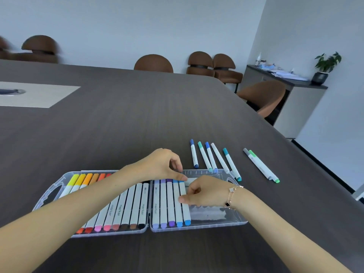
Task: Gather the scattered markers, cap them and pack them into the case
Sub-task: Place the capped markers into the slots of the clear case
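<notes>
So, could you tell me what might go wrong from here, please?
1. Both hands, left and right, crowd one slot of the clear case; the blue-capped marker beside it might get knocked askew.
2. The grey and green markers lie toward the table edge and might roll off.

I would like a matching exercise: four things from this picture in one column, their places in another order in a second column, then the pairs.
Things:
1. yellow marker
2. black marker
3. green marker
4. potted plant

Places:
A. loose on the table, far right
B. on the cabinet
C. left end of the case's left half
D. right end of the case's left half

Pairs: 1-C, 2-D, 3-A, 4-B
</notes>
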`<state>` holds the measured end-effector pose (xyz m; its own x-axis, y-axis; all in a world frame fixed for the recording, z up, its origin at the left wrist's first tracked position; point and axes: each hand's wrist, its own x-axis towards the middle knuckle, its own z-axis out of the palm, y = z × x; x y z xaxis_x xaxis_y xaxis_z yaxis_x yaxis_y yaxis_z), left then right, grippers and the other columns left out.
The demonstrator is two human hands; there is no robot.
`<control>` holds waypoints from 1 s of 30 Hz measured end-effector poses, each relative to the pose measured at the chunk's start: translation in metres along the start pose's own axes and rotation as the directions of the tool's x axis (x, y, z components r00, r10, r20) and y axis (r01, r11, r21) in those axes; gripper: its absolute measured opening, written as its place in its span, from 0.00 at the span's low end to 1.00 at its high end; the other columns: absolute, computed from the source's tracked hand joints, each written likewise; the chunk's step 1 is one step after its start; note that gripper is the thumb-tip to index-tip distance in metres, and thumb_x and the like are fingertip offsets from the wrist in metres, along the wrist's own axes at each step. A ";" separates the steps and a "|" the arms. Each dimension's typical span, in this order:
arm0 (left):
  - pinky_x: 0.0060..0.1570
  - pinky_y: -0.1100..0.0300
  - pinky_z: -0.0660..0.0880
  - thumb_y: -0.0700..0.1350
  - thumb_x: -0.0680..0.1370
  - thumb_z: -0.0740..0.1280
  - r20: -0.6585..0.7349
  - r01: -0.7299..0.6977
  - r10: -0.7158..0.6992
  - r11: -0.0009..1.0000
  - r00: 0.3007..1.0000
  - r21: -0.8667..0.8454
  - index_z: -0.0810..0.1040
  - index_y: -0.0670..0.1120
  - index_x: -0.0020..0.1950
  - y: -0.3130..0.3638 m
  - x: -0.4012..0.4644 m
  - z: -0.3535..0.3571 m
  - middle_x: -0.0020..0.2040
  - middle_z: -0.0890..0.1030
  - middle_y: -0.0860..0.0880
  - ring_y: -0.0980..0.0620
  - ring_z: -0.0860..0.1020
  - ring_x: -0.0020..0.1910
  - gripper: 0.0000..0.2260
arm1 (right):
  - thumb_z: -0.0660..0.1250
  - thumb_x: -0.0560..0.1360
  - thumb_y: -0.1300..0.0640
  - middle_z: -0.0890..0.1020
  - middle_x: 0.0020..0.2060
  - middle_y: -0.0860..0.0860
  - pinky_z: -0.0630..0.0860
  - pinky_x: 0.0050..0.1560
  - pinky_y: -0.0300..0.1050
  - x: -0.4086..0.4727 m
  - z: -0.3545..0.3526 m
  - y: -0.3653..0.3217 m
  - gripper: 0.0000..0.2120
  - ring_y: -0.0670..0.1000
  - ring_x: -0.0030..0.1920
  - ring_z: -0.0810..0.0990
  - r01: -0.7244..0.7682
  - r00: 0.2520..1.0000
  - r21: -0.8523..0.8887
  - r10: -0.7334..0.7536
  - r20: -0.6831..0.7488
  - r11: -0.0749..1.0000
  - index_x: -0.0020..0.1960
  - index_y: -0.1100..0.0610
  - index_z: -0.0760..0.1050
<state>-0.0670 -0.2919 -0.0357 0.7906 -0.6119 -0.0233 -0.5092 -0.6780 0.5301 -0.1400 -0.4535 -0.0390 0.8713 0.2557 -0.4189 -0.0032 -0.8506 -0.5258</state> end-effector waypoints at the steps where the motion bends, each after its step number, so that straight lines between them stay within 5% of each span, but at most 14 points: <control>1: 0.38 0.70 0.66 0.57 0.68 0.74 -0.005 -0.012 0.012 1.000 1.000 0.012 0.81 0.50 0.46 -0.001 0.000 0.000 0.42 0.78 0.56 0.60 0.74 0.42 0.13 | 0.64 0.75 0.44 0.84 0.47 0.54 0.76 0.47 0.40 0.000 -0.001 0.000 0.17 0.47 0.42 0.77 0.004 1.000 0.007 -0.004 0.004 1.000 0.50 0.58 0.80; 8: 0.45 0.63 0.69 0.59 0.69 0.72 -0.057 -0.021 0.027 0.995 0.998 0.101 0.81 0.53 0.46 -0.007 0.002 0.007 0.46 0.76 0.56 0.59 0.71 0.46 0.12 | 0.66 0.74 0.46 0.84 0.48 0.54 0.73 0.46 0.37 0.002 0.002 0.005 0.17 0.44 0.39 0.76 0.057 0.998 0.047 -0.056 -0.006 0.997 0.52 0.59 0.81; 16: 0.36 0.71 0.66 0.51 0.73 0.71 -0.104 -0.003 -0.002 0.999 0.995 -0.053 0.80 0.52 0.44 -0.009 0.017 0.001 0.42 0.78 0.57 0.60 0.74 0.39 0.05 | 0.67 0.73 0.43 0.76 0.30 0.46 0.70 0.38 0.33 0.003 -0.009 0.010 0.15 0.42 0.32 0.73 0.058 0.995 0.017 -0.056 -0.086 0.998 0.39 0.55 0.78; 19: 0.38 0.70 0.68 0.48 0.76 0.69 -0.185 0.015 -0.024 0.999 0.982 -0.050 0.81 0.49 0.46 -0.013 0.045 -0.009 0.44 0.79 0.54 0.60 0.74 0.40 0.04 | 0.65 0.75 0.45 0.76 0.33 0.52 0.70 0.37 0.34 0.011 -0.033 0.018 0.16 0.45 0.34 0.73 -0.012 0.955 0.023 0.018 -0.297 1.000 0.40 0.57 0.79; 23: 0.42 0.71 0.69 0.45 0.78 0.65 -0.199 0.007 -0.013 0.999 0.980 -0.031 0.81 0.48 0.54 -0.014 0.093 -0.013 0.49 0.79 0.54 0.60 0.74 0.45 0.08 | 0.63 0.77 0.49 0.81 0.42 0.54 0.78 0.48 0.44 0.031 -0.059 0.031 0.13 0.51 0.41 0.80 -0.184 0.846 -0.079 0.117 -0.520 0.980 0.46 0.59 0.77; 30: 0.50 0.64 0.70 0.46 0.79 0.64 -0.135 0.052 -0.046 0.998 0.990 0.039 0.81 0.46 0.58 -0.018 0.151 0.008 0.55 0.81 0.49 0.57 0.75 0.48 0.11 | 0.61 0.78 0.46 0.72 0.33 0.49 0.75 0.43 0.42 0.063 -0.056 0.040 0.11 0.49 0.37 0.76 -0.306 0.843 -0.189 0.173 -0.510 0.933 0.45 0.55 0.70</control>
<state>0.0587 -0.3754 -0.0556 0.8519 -0.5195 0.0669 -0.4803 -0.7239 0.4952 -0.0581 -0.4973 -0.0449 0.9838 -0.1664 -0.0665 -0.1772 -0.9586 -0.2227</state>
